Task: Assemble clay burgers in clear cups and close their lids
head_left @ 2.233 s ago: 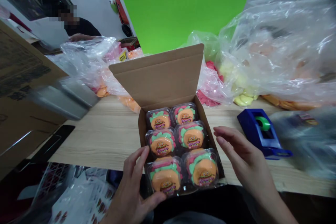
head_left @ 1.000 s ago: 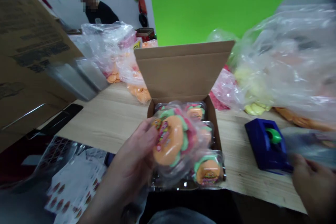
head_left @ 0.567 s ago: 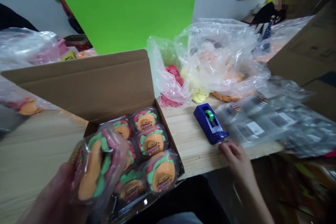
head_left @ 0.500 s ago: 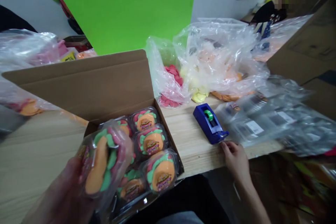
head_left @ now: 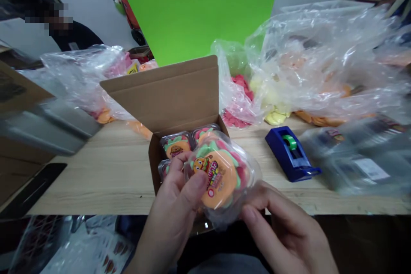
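My left hand [head_left: 175, 203] grips a clear plastic clamshell pack [head_left: 221, 175] with a burger-shaped filling of orange, green and pink layers and a printed cartoon label. The pack is tilted above the front of an open cardboard box [head_left: 167, 98]. At the pack's lower right edge, my right hand [head_left: 282, 222] has thumb and forefinger pinched together against the plastic; whether a strip of tape is between them is too small to tell. More burger packs [head_left: 176, 145] sit inside the box, partly covered by my hands. A blue tape dispenser [head_left: 290, 154] with a green roll stands to the right.
Stacked clear empty-looking clamshells [head_left: 362, 162] lie at the right. Plastic bags of pink, yellow and orange pieces [head_left: 244, 94] line the back, before a green panel [head_left: 199, 8]. Grey trays [head_left: 64, 124] stand left; a person [head_left: 77, 34] is behind.
My right hand has left the tape dispenser's cutting end and come to the pack's edge. The pack has moved over the box front, label turned up. The view has swung left.
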{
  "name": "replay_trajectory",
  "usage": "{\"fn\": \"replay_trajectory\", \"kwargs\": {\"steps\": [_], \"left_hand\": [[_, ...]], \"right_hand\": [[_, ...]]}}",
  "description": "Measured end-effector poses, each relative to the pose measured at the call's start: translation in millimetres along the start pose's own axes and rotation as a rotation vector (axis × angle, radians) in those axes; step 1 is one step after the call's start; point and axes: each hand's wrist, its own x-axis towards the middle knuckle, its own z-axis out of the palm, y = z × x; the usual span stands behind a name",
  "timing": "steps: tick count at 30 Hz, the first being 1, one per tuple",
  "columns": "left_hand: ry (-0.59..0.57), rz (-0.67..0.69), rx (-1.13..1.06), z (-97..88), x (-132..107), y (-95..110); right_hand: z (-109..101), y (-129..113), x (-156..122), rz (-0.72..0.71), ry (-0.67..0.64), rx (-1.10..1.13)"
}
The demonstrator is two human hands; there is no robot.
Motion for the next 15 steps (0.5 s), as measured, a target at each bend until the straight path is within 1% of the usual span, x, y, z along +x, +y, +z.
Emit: {"fn": "replay_trajectory", "kwargs": {"steps": [1, 3, 5, 6, 9, 11, 13, 15], "left_hand": [[-0.005, -0.003, -0.003, -1.0, 0, 1], [-0.022, -0.030, -0.013, -1.9, 0, 2], [-0.049, -0.080, -0.021, -2.0, 0, 2], [-0.057, -0.099, -0.020, -2.1, 0, 2], [-0.070, -0.107, -0.005, -4.4, 1, 0], [-0.112, -0.108, -0.013, -8.5, 1, -1], [-0.147, -0.113, -0.032, -13.4, 0, -1], [-0.147, -0.115, -0.045, -17.3, -1, -1]], "right_hand": [[1, 1, 3, 0.033, -0.008, -0.010], [2, 4, 6, 0.055, -0.086, 0.008], [0, 6, 7, 0.019, -0.168, 0.021], [0, 7, 7, -0.005, -0.188, -0.001], [1, 11, 6, -0.087, -0.138, -0.171], [3, 13, 6, -0.153, -0.127, -0.269], [6, 14, 7, -0.204, -0.130, -0.297], [9, 13, 9, -0.202, -0.129, -0.275]]}}
